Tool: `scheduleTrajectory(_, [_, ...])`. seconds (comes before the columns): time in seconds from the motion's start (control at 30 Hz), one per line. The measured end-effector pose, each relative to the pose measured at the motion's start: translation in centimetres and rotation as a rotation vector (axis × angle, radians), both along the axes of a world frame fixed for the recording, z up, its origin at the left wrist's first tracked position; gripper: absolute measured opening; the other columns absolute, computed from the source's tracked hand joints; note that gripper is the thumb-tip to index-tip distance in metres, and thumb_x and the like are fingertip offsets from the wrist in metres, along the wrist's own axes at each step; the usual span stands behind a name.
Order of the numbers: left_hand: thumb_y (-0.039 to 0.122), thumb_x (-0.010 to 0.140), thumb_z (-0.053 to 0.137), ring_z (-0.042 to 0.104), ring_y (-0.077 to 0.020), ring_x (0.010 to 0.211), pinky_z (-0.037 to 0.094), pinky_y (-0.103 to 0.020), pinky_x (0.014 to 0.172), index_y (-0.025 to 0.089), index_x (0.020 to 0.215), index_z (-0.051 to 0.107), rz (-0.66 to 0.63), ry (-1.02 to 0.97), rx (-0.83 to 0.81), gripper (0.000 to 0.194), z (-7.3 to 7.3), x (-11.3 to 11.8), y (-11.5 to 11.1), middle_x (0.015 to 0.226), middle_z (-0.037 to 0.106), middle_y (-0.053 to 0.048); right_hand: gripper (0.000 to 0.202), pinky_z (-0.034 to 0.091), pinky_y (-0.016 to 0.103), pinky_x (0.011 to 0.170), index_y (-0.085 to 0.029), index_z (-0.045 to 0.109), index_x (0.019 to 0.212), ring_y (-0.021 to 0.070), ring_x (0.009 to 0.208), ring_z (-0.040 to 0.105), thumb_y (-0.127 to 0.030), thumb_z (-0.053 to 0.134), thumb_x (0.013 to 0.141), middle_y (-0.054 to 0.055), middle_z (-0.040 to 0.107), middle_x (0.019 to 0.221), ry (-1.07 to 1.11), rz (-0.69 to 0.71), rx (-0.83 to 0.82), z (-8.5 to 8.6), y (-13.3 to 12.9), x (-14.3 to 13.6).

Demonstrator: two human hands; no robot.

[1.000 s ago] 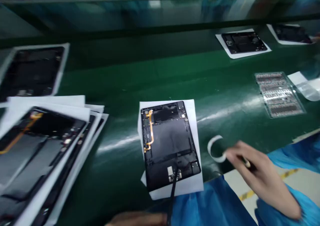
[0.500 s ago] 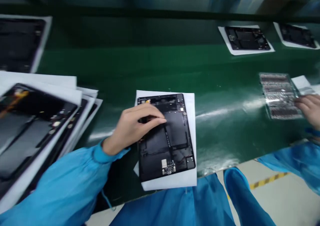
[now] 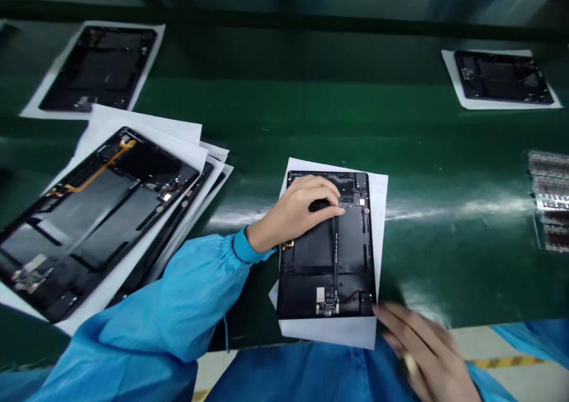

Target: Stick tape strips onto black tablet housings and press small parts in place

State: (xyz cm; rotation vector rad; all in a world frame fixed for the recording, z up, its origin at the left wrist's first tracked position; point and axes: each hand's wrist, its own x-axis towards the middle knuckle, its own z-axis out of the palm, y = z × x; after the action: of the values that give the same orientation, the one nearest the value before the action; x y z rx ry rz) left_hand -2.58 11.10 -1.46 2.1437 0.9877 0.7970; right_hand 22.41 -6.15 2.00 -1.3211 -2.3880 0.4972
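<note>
A black tablet housing [image 3: 311, 254] with its inside exposed lies on white paper sheets [image 3: 381, 212] in front of me. My left hand [image 3: 306, 209] reaches over its upper part, thumb and index finger pinched at the upper end of a flat black cable [image 3: 336, 251]. That cable runs down to a small circuit board [image 3: 328, 307] at the lower edge. My right hand [image 3: 422, 348], smeared by motion, is beside the housing's lower right corner. A small pale yellowish spot shows among its fingers, too blurred to name.
At left, a stack of open tablet housings [image 3: 106, 194] is interleaved with white paper. Other housings lie behind, at the far left [image 3: 100, 67] and far right [image 3: 504, 76]. A clear tray of small parts [image 3: 551, 200] sits on the green table [image 3: 444, 212] at right.
My right hand has left the clear tray and come to the housing's lower right corner. My left hand keeps its pinch. The view has shifted right to left, moving everything rightward.
</note>
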Motion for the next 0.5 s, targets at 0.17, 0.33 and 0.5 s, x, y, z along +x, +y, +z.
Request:
scheduleTrajectory(0.17, [0.024, 0.086, 0.069, 0.061, -0.0191, 0.095, 0.043, -0.036, 0.088, 0.019, 0.078, 0.064, -0.012, 0.046, -0.043, 0.01, -0.2, 0.5, 0.5, 0.099, 0.069, -0.002, 0.031, 0.051, 0.028, 0.06, -0.01, 0.061, 0.123, 0.0129, 0.069, 0.065, -0.015, 0.042, 0.1, 0.014, 0.063, 0.129, -0.097, 0.156, 0.103, -3.7, 2.3, -2.6])
scheduleTrajectory(0.33, [0.026, 0.085, 0.07, 0.06, -0.0194, 0.097, 0.041, -0.037, 0.088, 0.02, 0.079, 0.067, 0.024, 0.109, -0.091, 0.01, -0.9, 0.6, 0.7, 0.103, 0.067, -0.002, 0.03, 0.048, 0.03, 0.057, -0.008, 0.061, 0.122, 0.0131, 0.066, 0.063, -0.013, 0.046, 0.098, 0.015, 0.061, 0.13, -0.108, 0.177, 0.121, -4.5, 1.9, -2.4])
scheduleTrajectory(0.5, [0.024, 0.085, 0.07, 0.058, -0.0194, 0.097, 0.04, -0.036, 0.087, 0.02, 0.078, 0.067, 0.023, 0.115, -0.077, 0.009, -1.2, 0.6, 0.7, 0.101, 0.066, -0.001, 0.028, 0.047, 0.03, 0.056, -0.005, 0.063, 0.118, 0.014, 0.068, 0.063, -0.011, 0.044, 0.098, 0.017, 0.063, 0.127, -0.069, 0.181, 0.118, -4.5, 1.9, -2.3])
